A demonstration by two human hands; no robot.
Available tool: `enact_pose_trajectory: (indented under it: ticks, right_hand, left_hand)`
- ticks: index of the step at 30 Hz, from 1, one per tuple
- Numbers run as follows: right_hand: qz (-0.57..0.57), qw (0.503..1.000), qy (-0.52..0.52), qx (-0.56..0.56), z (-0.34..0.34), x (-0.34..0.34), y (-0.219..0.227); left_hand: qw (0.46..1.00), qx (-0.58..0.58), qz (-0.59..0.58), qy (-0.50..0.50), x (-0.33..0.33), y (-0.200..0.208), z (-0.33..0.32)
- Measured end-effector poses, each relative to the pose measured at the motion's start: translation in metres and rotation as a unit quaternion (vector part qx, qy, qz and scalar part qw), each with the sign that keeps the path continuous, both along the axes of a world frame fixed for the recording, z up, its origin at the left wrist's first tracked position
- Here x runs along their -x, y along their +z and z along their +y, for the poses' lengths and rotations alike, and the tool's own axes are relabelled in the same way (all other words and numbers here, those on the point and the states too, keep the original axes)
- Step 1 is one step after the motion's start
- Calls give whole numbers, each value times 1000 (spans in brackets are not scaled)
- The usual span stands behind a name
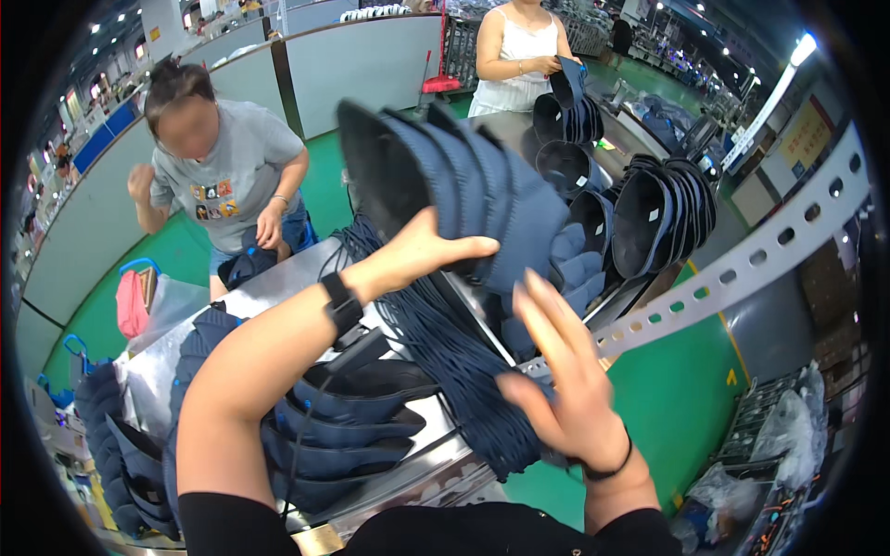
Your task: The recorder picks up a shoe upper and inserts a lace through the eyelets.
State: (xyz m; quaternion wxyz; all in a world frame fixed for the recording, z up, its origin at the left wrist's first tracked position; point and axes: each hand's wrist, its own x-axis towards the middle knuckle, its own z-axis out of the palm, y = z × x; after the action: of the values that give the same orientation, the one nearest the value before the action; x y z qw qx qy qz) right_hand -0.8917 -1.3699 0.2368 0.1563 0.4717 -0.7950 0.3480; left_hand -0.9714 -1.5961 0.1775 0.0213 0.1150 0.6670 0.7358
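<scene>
My left hand [422, 248], with a black band on its wrist, grips a nested stack of dark blue shoe uppers [464, 190] held up above the bench. Their wide black-lined openings face left, and their lower ends point right. My right hand [567, 385] is just below the stack's right end, slightly blurred, with fingers extended and nothing visible in it. I cannot tell whether its fingertips touch the uppers. Beneath my hands a thick bundle of dark shoelaces [440, 352] hangs across the bench. More uppers [348, 435] lie in a row under my left forearm.
Nested uppers [640, 218] stand on the metal table at right, beside a perforated metal bar [742, 269]. A co-worker in grey [227, 157] handles a dark piece at left; another in white [519, 56] holds an upper at the back. Further uppers [130, 454] fill the bench's left end.
</scene>
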Motion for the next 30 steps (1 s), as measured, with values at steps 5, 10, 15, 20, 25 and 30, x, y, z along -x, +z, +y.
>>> enact_pose_trajectory:
  ticks: [5,10,15,20,25,30]
  right_hand:
    - [-71,856,-175,482,115,0,-44]
    - [-230,945,-223,64,131,94,-95]
    - [-273,936,-216,-52,111,105,-93]
    - [-86,976,-187,-74,132,70,-99]
    - [-106,939,-234,-229,123,-6,-43]
    - [-283,944,79,-147,66,-52,-16]
  left_hand:
    - [979,39,-127,-151,59,-81,39]
    - [950,-112,-218,-195,49,-114,18]
    - [975,43,-166,-143,20,-88,6]
    - [984,114,-123,-56,6,-115,-9]
    - [895,405,-170,-76,-54,-80,-44]
    - [822,490,-92,-276,-149,14,-47]
